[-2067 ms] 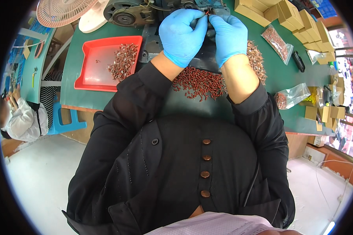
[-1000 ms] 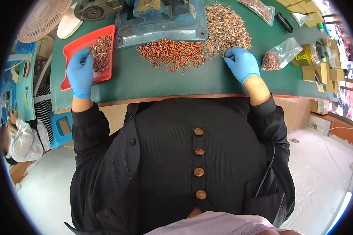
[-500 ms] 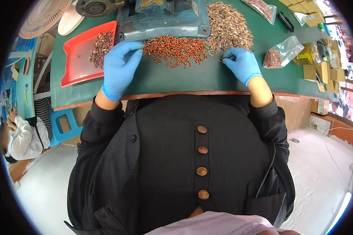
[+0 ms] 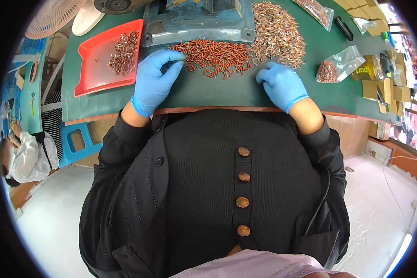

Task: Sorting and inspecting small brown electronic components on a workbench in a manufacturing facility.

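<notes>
Red pile (image 4: 213,56) stretched left-right, between hands. Left hand (image 4: 155,81) pinching at its left end, nearer. Right hand (image 4: 280,85) loosely curled, empty, near-right.

A small assembly workshop: a green-topped bench (image 4: 208,95) carries heaps of little red parts (image 4: 215,56) and metal pieces (image 4: 278,32), a red sorting tray (image 4: 97,74), a blue machine base (image 4: 199,23) and bagged parts (image 4: 336,69) (cardboard boxes (image 4: 384,88) stacked alongside)
</notes>
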